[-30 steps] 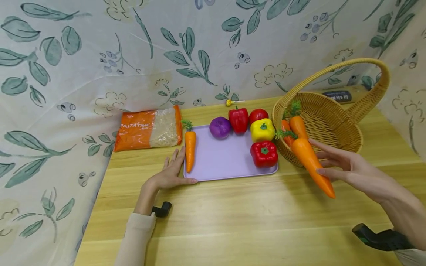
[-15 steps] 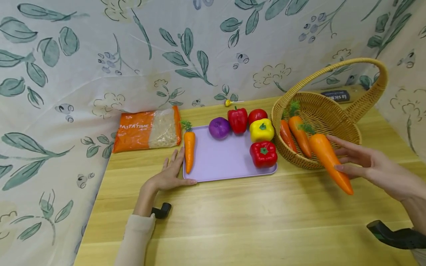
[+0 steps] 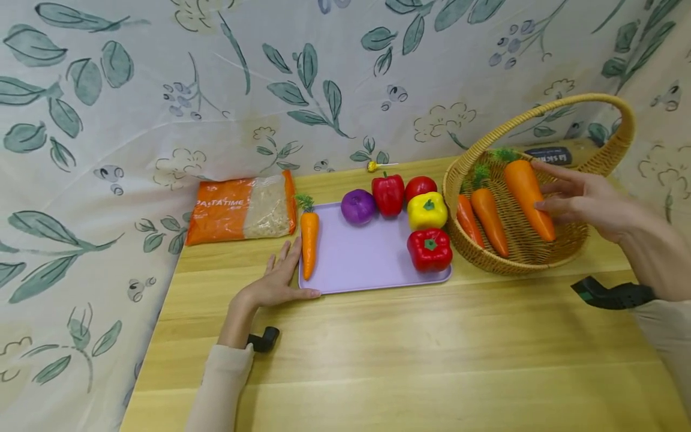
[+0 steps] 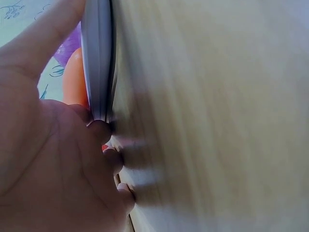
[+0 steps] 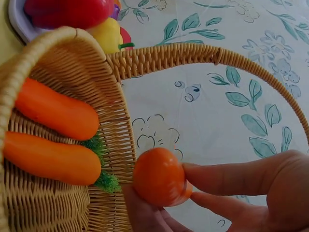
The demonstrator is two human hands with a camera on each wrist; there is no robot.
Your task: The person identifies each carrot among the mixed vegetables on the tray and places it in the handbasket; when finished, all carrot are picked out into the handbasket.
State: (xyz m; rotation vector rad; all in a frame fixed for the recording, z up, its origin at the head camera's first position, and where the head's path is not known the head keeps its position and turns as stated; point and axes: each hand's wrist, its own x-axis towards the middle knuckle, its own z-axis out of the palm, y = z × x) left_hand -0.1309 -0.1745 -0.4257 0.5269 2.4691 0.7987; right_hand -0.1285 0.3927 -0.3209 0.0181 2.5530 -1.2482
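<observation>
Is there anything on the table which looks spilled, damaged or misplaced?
Nothing looks spilled or damaged, but a small yellow lollipop-like thing with a white stick looks stray: it lies alone behind the lilac rectangular tray.

Basket (image 3: 519, 235) rough wicker, held carrot (image 3: 529, 197) smooth plastic-looking, tray (image 3: 358, 255) matt plastic, peppers (image 3: 430, 253) glossy, bag (image 3: 232, 210) shiny film, table (image 3: 388, 354) grained wood

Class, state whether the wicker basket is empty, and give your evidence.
Not empty: two carrots lie inside the basket, and the right hand grips another carrot.
</observation>
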